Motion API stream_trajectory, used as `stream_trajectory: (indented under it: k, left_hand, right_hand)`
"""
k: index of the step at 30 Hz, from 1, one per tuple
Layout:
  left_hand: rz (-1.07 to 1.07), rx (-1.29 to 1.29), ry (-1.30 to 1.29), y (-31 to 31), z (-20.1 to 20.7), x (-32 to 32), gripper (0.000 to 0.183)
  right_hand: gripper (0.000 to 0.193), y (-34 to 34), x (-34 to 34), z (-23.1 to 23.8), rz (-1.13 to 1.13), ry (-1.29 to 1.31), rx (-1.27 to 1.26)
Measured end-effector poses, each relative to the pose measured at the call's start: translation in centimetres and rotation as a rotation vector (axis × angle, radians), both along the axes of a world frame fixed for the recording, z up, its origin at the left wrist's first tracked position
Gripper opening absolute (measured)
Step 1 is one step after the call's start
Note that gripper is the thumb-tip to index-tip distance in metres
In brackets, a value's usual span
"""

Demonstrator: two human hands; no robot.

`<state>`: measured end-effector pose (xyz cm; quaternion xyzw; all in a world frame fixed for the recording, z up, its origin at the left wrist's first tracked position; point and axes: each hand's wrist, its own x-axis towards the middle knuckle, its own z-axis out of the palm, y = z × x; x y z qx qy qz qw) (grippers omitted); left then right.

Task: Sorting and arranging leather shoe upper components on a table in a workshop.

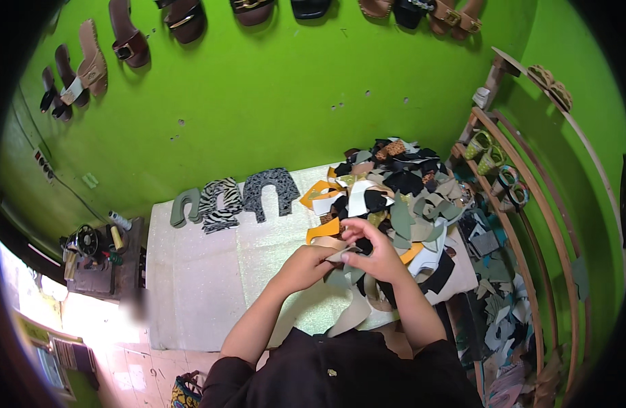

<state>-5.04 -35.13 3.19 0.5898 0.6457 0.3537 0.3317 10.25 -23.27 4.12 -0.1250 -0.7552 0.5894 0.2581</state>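
Over the front of a heap of cut material pieces (411,224), both of my hands meet at a small beige-grey cut piece (341,255). My left hand (305,268) pinches its left side between thumb and fingers. On the other side, my right hand (377,254) has its thumb at the piece's edge, with the fingers curled above. Just beyond the hands lies an orange-yellow cut piece (324,232). A larger beige piece (351,314) hangs near my body, below the hands. Some of the held piece is hidden by my fingers.
Along the table's (190,285) far edge lie U-shaped pieces: green (184,208), zebra-patterned (220,219) and grey speckled (285,194). A sewing machine (88,241) stands left. At right are a wooden rack (534,299) with sandals (491,160) and more scraps (500,326). Sandals (130,47) hang on the green wall.
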Motion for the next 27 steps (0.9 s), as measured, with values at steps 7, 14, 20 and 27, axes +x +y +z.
stream_trajectory:
  k: [7, 14, 20, 27]
  left_hand:
    - [0.478, 0.152, -0.293, -4.8, -2.6, -2.7, 0.027]
    - [0.665, 0.177, -0.465, -9.0, -5.6, -5.7, 0.026]
    - [0.171, 0.100, 0.272, -13.3, -4.4, -7.5, 0.044]
    - [0.603, -0.102, -0.606, -11.4, -5.9, -3.9, 0.033]
  right_hand:
    - [0.061, -2.8, -1.8, -9.2, 0.281, -0.250, -0.204]
    - [0.034, -4.5, -3.7, -10.7, 0.298, -0.297, -0.458]
    - [0.031, -2.9, -5.6, -10.8, 0.197, -0.290, -0.405]
    - [0.041, -6.7, -7.4, -7.6, 0.211, -0.407, -0.009]
